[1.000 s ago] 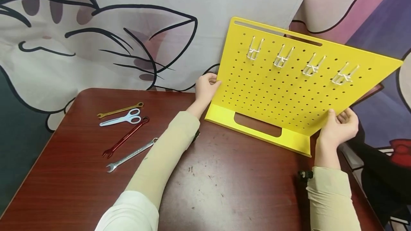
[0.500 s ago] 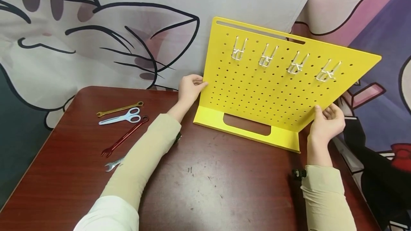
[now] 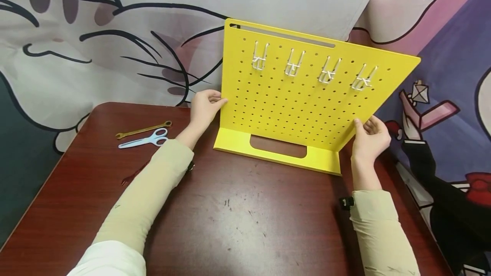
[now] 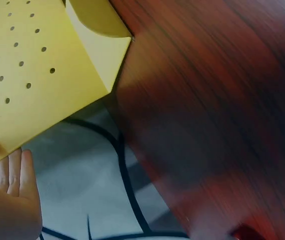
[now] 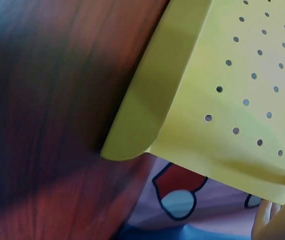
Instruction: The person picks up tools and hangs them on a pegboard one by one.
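Observation:
A yellow pegboard stand is upright near the back of the table, its base foot toward the front. White wire hooks hang in a row across its upper part. The left hand pinches the board's left edge, thumb on the front face and fingers behind. On the opposite edge, the right hand pinches lower down in the same way. Both wrist views show a thumb on the perforated face, with the left hand at the lower left and the right hand at the lower right.
On the table's left lie a gold wrench, light blue scissors and a red wrench partly under the left sleeve in view. A cartoon-printed cloth hangs behind the dark red wooden table.
Both hands have moved the pegboard stand leftward along the table, its hooks travelling with it. The left forearm now covers the silver wrench and most of the red one.

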Motion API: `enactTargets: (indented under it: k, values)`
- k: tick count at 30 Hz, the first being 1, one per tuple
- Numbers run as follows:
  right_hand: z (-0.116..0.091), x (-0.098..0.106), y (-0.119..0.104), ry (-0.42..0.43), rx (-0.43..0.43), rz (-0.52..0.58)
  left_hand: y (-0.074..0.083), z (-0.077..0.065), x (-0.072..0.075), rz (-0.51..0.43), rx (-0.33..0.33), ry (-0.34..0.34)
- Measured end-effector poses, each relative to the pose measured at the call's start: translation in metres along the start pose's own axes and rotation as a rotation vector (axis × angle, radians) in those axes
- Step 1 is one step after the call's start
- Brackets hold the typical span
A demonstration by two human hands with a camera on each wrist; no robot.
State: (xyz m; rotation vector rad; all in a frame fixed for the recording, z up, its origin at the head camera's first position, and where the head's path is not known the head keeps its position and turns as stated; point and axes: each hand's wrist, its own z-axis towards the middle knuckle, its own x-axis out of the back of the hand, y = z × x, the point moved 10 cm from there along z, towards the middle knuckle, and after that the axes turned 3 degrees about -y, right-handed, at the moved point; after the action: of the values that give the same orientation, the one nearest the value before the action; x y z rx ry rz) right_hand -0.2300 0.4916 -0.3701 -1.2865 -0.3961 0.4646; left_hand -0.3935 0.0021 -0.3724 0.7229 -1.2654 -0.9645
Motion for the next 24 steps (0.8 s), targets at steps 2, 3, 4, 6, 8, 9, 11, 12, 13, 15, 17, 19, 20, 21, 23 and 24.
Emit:
enactTargets:
  k: [2, 3, 4, 6, 8, 9, 11, 12, 13, 15, 17, 19, 20, 21, 23, 24]
  values:
    - [0.0, 0.0, -0.001, -0.007, 0.002, -0.024, 0.001, 0.0, 0.001, 0.013, -0.014, 0.007]
    - [-0.001, -0.001, -0.003, -0.012, 0.005, -0.028, 0.001, 0.0, 0.001, 0.022, -0.02, 0.01]
    - [-0.001, -0.001, -0.003, -0.018, 0.011, -0.029, 0.001, 0.0, 0.001, 0.027, -0.024, 0.012]
    - [-0.001, -0.003, -0.006, -0.03, 0.029, -0.04, 0.001, 0.0, 0.002, 0.029, -0.024, 0.012]
    - [-0.002, -0.003, -0.008, -0.039, 0.046, -0.05, 0.001, 0.0, 0.002, 0.028, -0.017, 0.009]
    - [-0.002, -0.004, -0.009, -0.042, 0.053, -0.056, 0.0, 0.0, 0.002, 0.026, -0.013, 0.007]
    - [-0.005, -0.011, -0.01, -0.055, 0.064, -0.065, -0.004, -0.001, 0.009, 0.028, 0.002, 0.01]
    - [-0.006, -0.014, -0.011, -0.061, 0.068, -0.069, -0.005, -0.001, 0.012, 0.036, 0.008, 0.011]
    - [-0.007, -0.017, -0.011, -0.069, 0.069, -0.07, -0.007, -0.002, 0.016, 0.042, 0.014, 0.013]
    - [-0.01, -0.024, -0.012, -0.086, 0.077, -0.072, -0.011, -0.003, 0.023, 0.049, 0.027, 0.015]
    - [-0.012, -0.031, -0.013, -0.104, 0.081, -0.071, -0.014, -0.006, 0.03, 0.055, 0.038, 0.016]
    - [-0.014, -0.037, -0.014, -0.12, 0.085, -0.071, -0.016, -0.009, 0.036, 0.056, 0.045, 0.018]
    - [-0.015, -0.039, -0.015, -0.127, 0.088, -0.069, -0.017, -0.01, 0.038, 0.057, 0.046, 0.019]
    - [-0.015, -0.042, -0.015, -0.135, 0.09, -0.068, -0.018, -0.011, 0.041, 0.056, 0.049, 0.022]
    - [-0.017, -0.047, -0.016, -0.147, 0.097, -0.07, -0.02, -0.014, 0.046, 0.055, 0.049, 0.029]
    - [-0.018, -0.049, -0.016, -0.154, 0.099, -0.071, -0.021, -0.015, 0.048, 0.058, 0.049, 0.033]
